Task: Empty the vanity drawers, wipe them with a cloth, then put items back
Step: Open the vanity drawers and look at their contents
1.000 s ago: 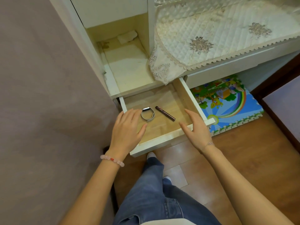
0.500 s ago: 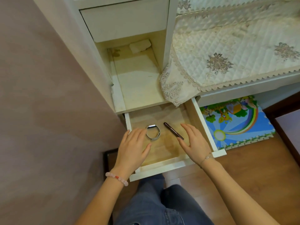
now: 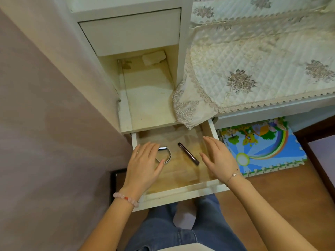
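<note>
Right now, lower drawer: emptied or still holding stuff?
Not emptied. The open drawer holds a wristband and a dark pen; the left hand and right hand hover, gripping nothing.

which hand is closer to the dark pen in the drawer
Right. The right hand hovers open just right of the pen, thumb near its lower tip. The left hand is farther left, over the wristband.

We are in a home, likely a bedroom: a white vanity (image 3: 126, 33) fills the upper centre, a quilted lace-edged cover (image 3: 253, 60) drapes its top at upper right, a bright children's foam play mat (image 3: 262, 151) lies on the wooden floor (image 3: 290, 196) at right, and a mauve wall (image 3: 45, 124) fills the left.
</note>
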